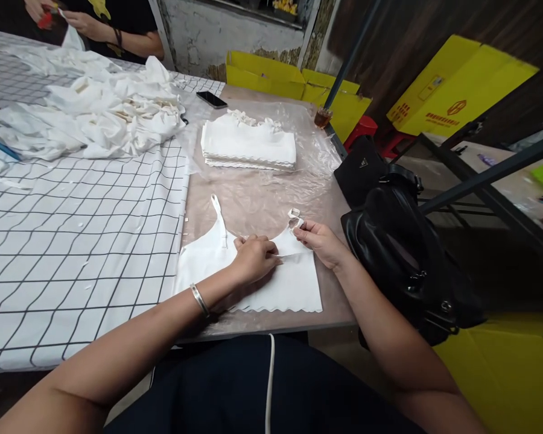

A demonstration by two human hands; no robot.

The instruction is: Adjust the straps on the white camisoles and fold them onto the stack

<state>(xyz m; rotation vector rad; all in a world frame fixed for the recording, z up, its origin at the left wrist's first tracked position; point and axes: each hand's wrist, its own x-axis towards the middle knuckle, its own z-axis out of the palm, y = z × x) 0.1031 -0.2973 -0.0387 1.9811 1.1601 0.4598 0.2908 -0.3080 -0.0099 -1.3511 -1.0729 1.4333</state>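
Observation:
A white camisole (294, 283) with a wavy hem lies flat in front of me on the plastic-covered table. My left hand (256, 258), with a silver bracelet at the wrist, rests over its middle, fingers bent and closed on the fabric at the neckline. A small fold runs from these fingertips to the right. At the upper right of the garment, my right hand (319, 241) pinches a looped shoulder strap (294, 215) between thumb and fingers. The other strap (217, 208) points away from me on the left, loose on the table.
Behind the camisole sits a neat stack of folded white garments (248, 141). A loose heap of white garments (113, 111) covers the back left, near a phone (212, 99). Black bags (402, 241) crowd the right edge. Across the table, a co-worker's hand (88, 25) handles white fabric.

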